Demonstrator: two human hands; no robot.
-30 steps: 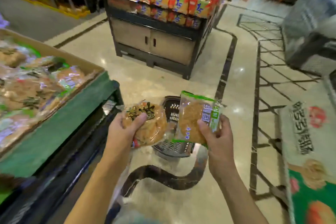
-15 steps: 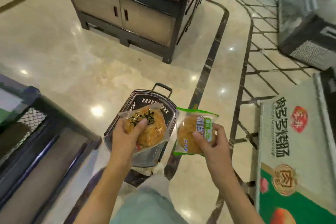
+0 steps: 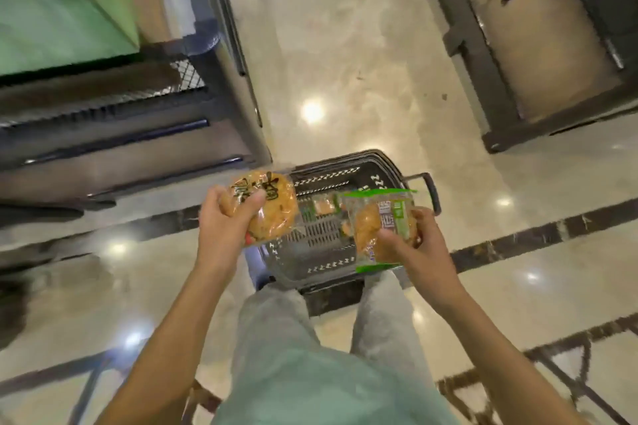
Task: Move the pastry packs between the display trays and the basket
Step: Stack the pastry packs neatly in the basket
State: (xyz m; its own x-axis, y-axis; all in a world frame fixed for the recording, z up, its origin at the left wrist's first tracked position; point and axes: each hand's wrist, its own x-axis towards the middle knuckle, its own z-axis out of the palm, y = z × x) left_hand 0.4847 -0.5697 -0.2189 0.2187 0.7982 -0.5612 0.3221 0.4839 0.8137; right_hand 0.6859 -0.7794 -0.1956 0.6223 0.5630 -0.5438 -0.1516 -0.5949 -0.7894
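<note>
While both hands hang over the dark basket (image 3: 331, 217), each grips a pastry pack: the left hand (image 3: 224, 224) holds a round one (image 3: 269, 207), the right hand (image 3: 424, 245) a green-edged one (image 3: 379, 224). The basket sits on the floor straight below, its long axis running away from the person (a few small packs seem to lie inside). Both hands look equally near. A green display stand (image 3: 62, 17) rises left; polished marble floor (image 3: 345, 62) spreads around.

Two clear-wrapped round pastry packs (image 3: 266, 205) (image 3: 381, 228) held above the dark basket (image 3: 386, 166).
</note>
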